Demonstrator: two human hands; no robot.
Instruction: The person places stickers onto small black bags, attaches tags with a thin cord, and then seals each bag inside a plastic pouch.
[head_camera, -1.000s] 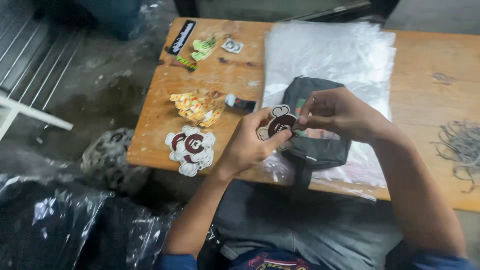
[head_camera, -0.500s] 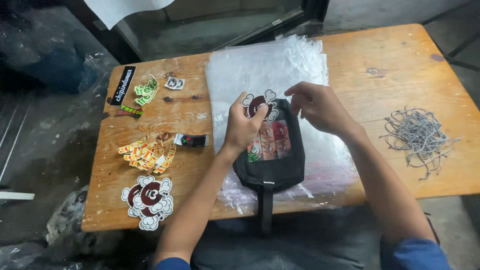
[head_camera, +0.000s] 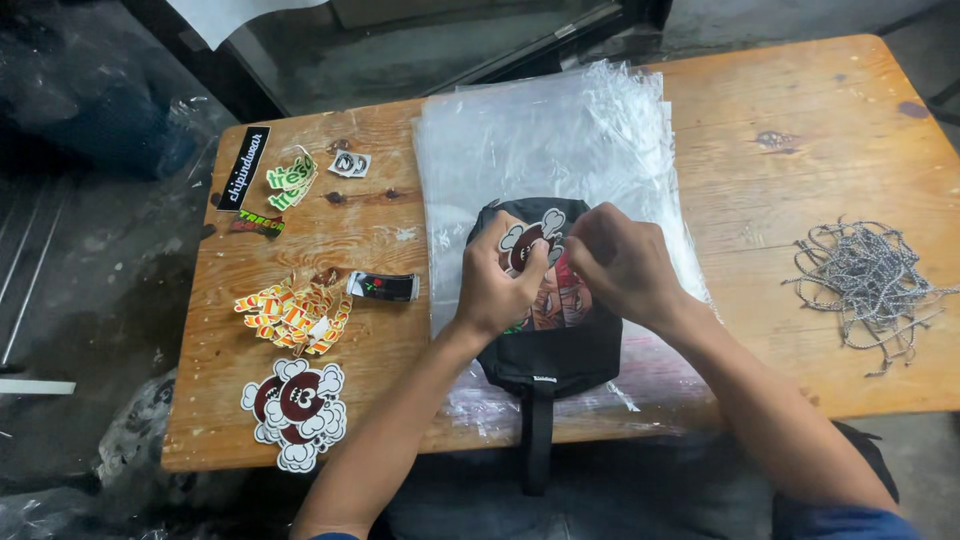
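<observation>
A small black pouch (head_camera: 550, 355) with a strap lies on a stack of clear plastic bags (head_camera: 550, 150) in the middle of the wooden table (head_camera: 800, 100). My left hand (head_camera: 497, 285) pinches a cloud-shaped dark red and white sticker (head_camera: 528, 240) at the pouch's top. My right hand (head_camera: 620, 262) touches the same sticker from the right, fingers curled over the pouch. A colourful picture card (head_camera: 560, 300) shows at the pouch between my hands.
Left of the bags lie a pile of cloud stickers (head_camera: 295, 412), orange and yellow stickers (head_camera: 292, 315), green stickers (head_camera: 290, 180), a long black sticker (head_camera: 243, 166) and a small black label (head_camera: 383, 287). A heap of grey cords (head_camera: 865, 285) sits at the right.
Both hands carried the cloud sticker from the table's front to the pouch's top. The camera view shifted so the whole table is seen.
</observation>
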